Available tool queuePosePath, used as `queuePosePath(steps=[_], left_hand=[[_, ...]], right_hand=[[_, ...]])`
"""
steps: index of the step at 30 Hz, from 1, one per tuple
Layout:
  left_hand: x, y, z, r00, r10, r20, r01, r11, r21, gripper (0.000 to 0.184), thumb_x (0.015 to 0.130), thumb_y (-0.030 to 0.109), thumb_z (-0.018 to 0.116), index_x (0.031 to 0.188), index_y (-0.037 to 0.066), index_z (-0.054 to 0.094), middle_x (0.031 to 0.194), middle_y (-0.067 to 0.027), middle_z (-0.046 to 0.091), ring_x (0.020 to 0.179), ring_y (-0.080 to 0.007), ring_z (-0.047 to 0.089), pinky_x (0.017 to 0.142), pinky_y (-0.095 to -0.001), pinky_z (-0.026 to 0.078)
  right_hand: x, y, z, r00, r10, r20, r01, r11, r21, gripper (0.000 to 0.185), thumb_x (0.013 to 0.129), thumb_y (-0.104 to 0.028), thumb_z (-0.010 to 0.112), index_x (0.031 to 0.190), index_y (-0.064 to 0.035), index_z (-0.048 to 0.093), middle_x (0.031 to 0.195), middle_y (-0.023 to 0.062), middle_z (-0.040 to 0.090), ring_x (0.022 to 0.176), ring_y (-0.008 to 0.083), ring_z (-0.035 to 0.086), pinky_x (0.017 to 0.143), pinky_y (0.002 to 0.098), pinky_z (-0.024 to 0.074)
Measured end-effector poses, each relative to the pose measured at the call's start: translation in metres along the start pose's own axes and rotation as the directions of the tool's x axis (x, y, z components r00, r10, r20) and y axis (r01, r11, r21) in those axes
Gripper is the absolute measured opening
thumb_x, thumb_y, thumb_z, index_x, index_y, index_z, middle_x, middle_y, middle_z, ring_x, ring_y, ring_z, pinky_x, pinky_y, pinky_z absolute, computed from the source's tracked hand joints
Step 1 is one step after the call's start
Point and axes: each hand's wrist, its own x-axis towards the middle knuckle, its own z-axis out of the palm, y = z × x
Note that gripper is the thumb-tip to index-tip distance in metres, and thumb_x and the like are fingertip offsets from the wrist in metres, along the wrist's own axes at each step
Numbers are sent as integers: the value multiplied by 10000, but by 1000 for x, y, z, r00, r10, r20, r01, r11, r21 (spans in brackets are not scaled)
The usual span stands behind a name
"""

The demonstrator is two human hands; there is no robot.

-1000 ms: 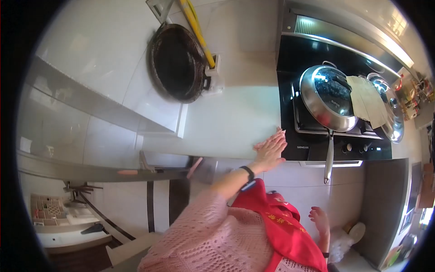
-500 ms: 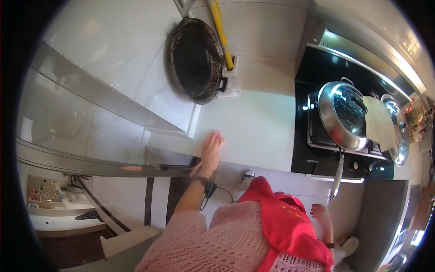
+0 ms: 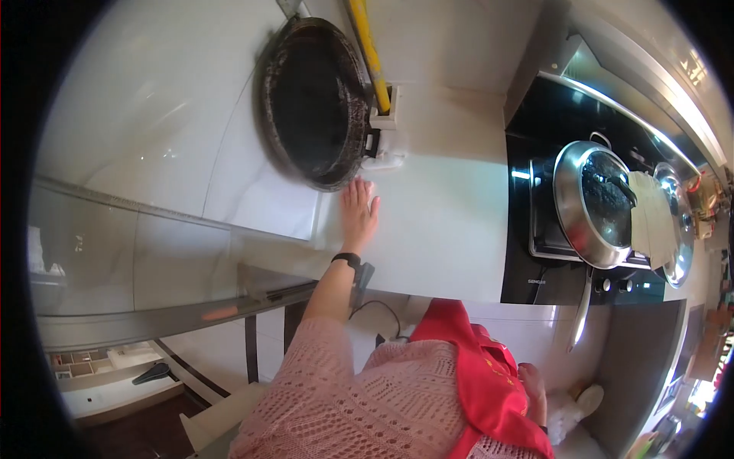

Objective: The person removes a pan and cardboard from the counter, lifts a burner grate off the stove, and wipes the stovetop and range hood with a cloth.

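My left hand point(image 3: 359, 218) lies palm down and open on the pale countertop point(image 3: 443, 222), fingertips close below the rim of a large dark round pan point(image 3: 315, 103). Nothing shows in this hand, and its thumb points away from the fingers. The pan leans against the white tiled wall, its black handle low on the right. My right hand point(image 3: 533, 382) hangs beside the red apron point(image 3: 489, 382), partly covered by it, fingers loosely bent and apart, with no object visible in it.
A lidded steel frying pan point(image 3: 592, 203) sits on the black stove point(image 3: 520, 268), its handle over the front edge. Beside it are a tan sheet point(image 3: 652, 218) and another lid point(image 3: 683, 229). A yellow pole point(image 3: 371, 57) stands in a white holder point(image 3: 384, 115) behind the counter.
My left hand has moved from beside the stove leftward along the counter's front edge, then back to beneath the dark pan. My right hand has drawn closer to the apron. The view has shifted.
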Motion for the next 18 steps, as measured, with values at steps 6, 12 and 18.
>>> queuePosePath(steps=[6,12,18], left_hand=[[4,103,-13,938,330,105,-308,933,-185,654,949,344,495,1454,-6,271,1541,-209,204,1426,-377,188,1178,-457,156],[-71,236,-11,740,653,163,-458,666,-590,655,903,338,548,1435,17,338,1564,-206,126,1463,-355,72,1192,-440,101],[-100,277,-42,710,691,139,-496,630,-598,892,856,354,631,1506,9,127,1581,-179,72,1462,-346,87,1185,-423,126]], right_hand=[[-20,2,16,999,24,27,-22,998,-63,360,904,-259,584,1165,-11,603,932,82,649,796,173,658,661,280,521],[-10,43,6,997,23,-67,-12,987,162,368,904,-258,572,1170,-5,599,945,94,649,807,182,668,667,293,531],[-8,67,-5,999,40,-21,-37,993,111,326,894,-243,591,1135,-25,619,897,80,655,775,169,668,637,291,525]])
